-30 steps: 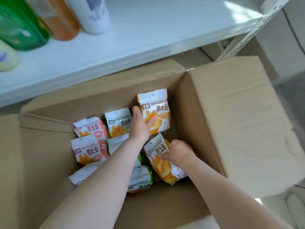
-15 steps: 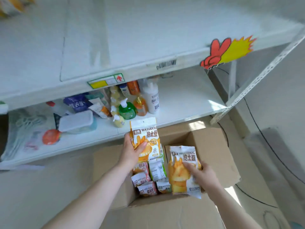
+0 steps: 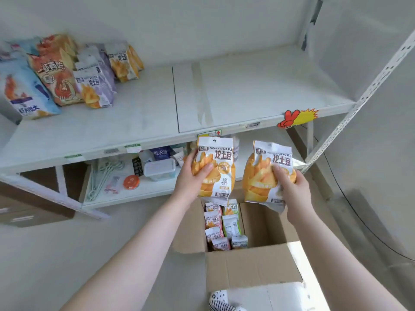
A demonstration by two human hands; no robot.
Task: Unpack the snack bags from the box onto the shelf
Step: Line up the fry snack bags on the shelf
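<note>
Holding one orange snack bag apiece, both hands are raised above the open cardboard box (image 3: 251,267), just below the front edge of the upper shelf (image 3: 247,90). Left hand (image 3: 193,179): fingers and thumb wrapped round the left side of the left orange bag (image 3: 219,167), bag upright, printed face toward the camera, its top edge overlapping the shelf's front lip. Right hand (image 3: 292,189): fingers curled over the front of the right orange bag (image 3: 261,173), clamped on it from the right; this bag tilts slightly, its lower corner hanging over the box. The two bags are near each other but apart. Inside the box, along its left wall, remaining small snack bags (image 3: 221,225) lie in two rough columns, red-pink ones left, green ones right. Upper shelf, back-left corner: a cluster of standing bags, namely a blue bag (image 3: 24,90), an orange-red bag (image 3: 57,79), purple bags (image 3: 96,84) and orange bags of the same print (image 3: 124,61). A red-and-yellow sticker (image 3: 296,117) sits on the shelf's front edge toward the right. Lower shelf (image 3: 143,189): a clear lidded container (image 3: 160,169), an orange round item (image 3: 131,182), bottles partly hidden behind the left orange bag.
</note>
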